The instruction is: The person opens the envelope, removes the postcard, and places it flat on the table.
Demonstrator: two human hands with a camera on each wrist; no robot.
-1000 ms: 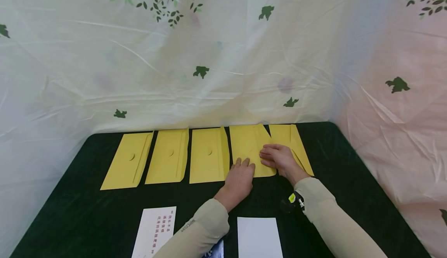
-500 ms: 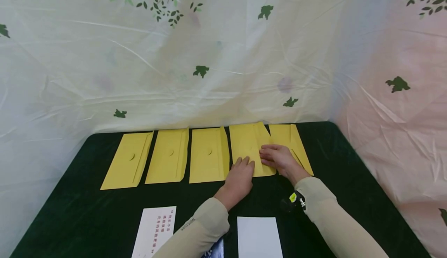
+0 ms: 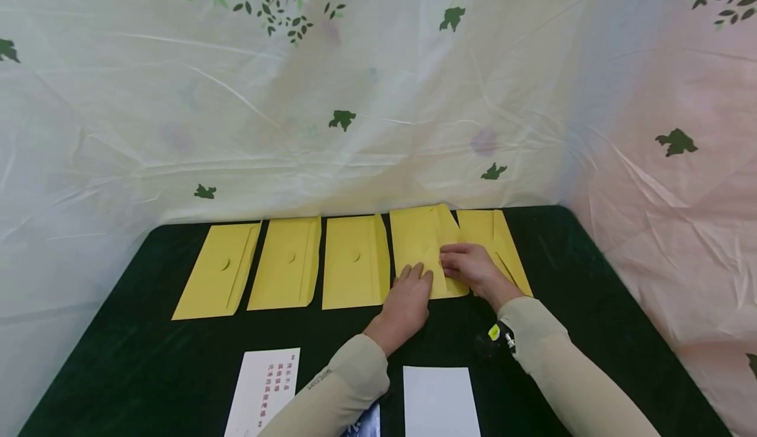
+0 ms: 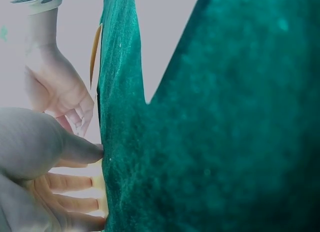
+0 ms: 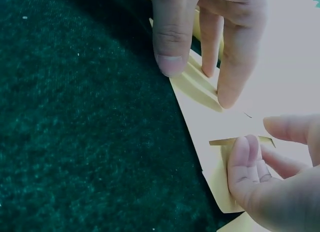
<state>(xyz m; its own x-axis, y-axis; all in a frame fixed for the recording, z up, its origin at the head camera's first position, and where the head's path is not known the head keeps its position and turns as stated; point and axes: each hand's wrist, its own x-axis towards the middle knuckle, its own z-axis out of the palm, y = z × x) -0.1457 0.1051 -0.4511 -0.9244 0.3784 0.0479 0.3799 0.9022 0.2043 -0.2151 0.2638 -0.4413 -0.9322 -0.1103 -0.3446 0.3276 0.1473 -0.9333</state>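
The fourth yellow envelope from the left [image 3: 414, 233] lies under both hands in the head view. My left hand [image 3: 405, 302] rests with outstretched fingers on its near edge. At the envelope's right side, my right hand [image 3: 476, 269] holds the flap. In the right wrist view, the right hand [image 5: 285, 187] has its thumb and fingers around the flap [image 5: 217, 179], beside a narrow slit. The left hand [image 5: 175, 27] presses the envelope's edge there with thumb and fingers. Bright glare hides much of the envelope in both wrist views.
Three more yellow envelopes [image 3: 355, 259] lie in a row to the left. Another envelope [image 3: 511, 253] is partly behind the right hand. Nearer lie a printed white sheet [image 3: 266, 384], a blank white card [image 3: 440, 401] and a blue printed piece [image 3: 369, 424] under the left sleeve.
The far edge of the envelope under my hands has risen or slid slightly away. Both hands stay in nearly the same place.
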